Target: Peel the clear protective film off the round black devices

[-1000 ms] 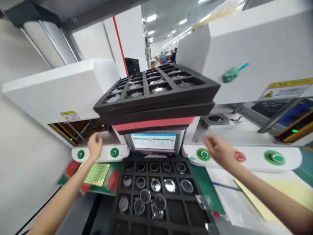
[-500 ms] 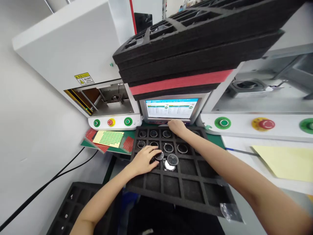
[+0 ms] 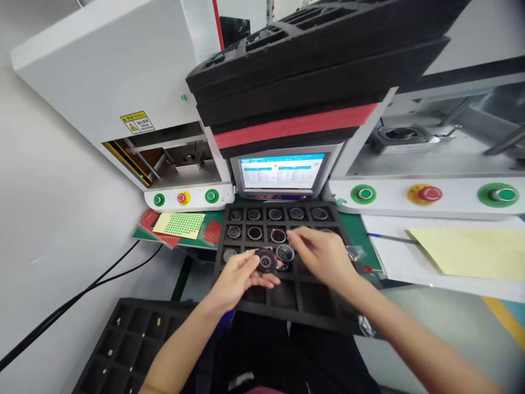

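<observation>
My left hand [image 3: 241, 272] is closed around the edge of a round black watch case [image 3: 266, 261], tilted so that its back with a small round centre faces up. Just right of it, another round watch case [image 3: 284, 253] rests over a shiny disc in the black foam tray [image 3: 258, 314]. Above that one is my right hand [image 3: 324, 254], fingers curled and tips pinched together; whatever they may hold is too small to make out. Several round watch cases sit in the tray's back rows, among them a dark-faced one [image 3: 278, 236] near my right fingertips.
Behind the tray stands a monitor [image 3: 283, 171] under a stack of black foam trays [image 3: 287, 82]. Machines with green and red buttons [image 3: 430, 193] flank it. Sticker sheets [image 3: 180, 225] lie at left, yellow paper [image 3: 467, 254] at right. A second foam tray [image 3: 127, 345] is lower left.
My right hand has come back from the monitor's lower edge to the tray's middle. My left hand has lifted a watch case and turned its back upward. The screen's green marks are gone.
</observation>
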The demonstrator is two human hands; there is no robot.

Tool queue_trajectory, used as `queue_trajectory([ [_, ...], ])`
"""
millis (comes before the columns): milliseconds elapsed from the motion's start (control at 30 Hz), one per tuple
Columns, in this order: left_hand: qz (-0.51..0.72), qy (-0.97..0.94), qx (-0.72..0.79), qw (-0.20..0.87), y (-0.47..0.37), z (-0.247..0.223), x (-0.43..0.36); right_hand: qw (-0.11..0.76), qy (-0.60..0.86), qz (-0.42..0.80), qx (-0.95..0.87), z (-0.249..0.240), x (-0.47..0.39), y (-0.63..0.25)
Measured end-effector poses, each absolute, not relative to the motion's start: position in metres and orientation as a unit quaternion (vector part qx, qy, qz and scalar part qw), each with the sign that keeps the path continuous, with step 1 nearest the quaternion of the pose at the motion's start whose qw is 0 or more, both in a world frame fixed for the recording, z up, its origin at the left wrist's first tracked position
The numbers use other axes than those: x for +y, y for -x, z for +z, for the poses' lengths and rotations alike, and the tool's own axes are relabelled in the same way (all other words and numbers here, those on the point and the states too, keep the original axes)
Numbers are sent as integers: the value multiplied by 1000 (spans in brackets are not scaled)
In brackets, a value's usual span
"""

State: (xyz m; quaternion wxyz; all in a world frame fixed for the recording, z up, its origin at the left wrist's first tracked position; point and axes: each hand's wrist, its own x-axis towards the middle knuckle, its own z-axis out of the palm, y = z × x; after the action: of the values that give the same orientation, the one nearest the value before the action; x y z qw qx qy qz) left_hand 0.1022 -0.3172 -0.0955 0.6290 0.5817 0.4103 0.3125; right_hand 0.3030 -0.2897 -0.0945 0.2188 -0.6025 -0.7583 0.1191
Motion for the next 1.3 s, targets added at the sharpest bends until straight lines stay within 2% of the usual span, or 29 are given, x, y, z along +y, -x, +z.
queue_trajectory([
  [67, 343, -475, 370, 721, -110, -91, -339, 291, 581, 134, -748, -94, -338, -301],
  [100, 354, -466, 362, 726, -115, -90, -350, 353, 561, 150, -734, -96, -358, -299],
  [200, 374, -533, 368, 664, -124, -93, -379, 538, 496, 211, -648, -105, -403, -291],
  [300, 363, -618, 363, 595, -123, -99, -399, 601, 496, 232, -582, -115, -429, -283],
  [567, 319, -724, 344, 506, -109, -109, -406, 605, 509, 269, -550, -127, -448, -278],
  [733, 320, -714, 357, 510, -106, -111, -403, 584, 487, 319, -566, -131, -440, -284],
  [967, 308, -698, 329, 557, -110, -110, -400, 504, 407, 429, -629, -121, -417, -304],
  [1200, 305, -718, 282, 559, -114, -113, -394, 560, 389, 440, -585, -127, -423, -307],
  [1300, 309, -715, 276, 563, -115, -116, -395, 582, 396, 404, -584, -128, -430, -307],
])
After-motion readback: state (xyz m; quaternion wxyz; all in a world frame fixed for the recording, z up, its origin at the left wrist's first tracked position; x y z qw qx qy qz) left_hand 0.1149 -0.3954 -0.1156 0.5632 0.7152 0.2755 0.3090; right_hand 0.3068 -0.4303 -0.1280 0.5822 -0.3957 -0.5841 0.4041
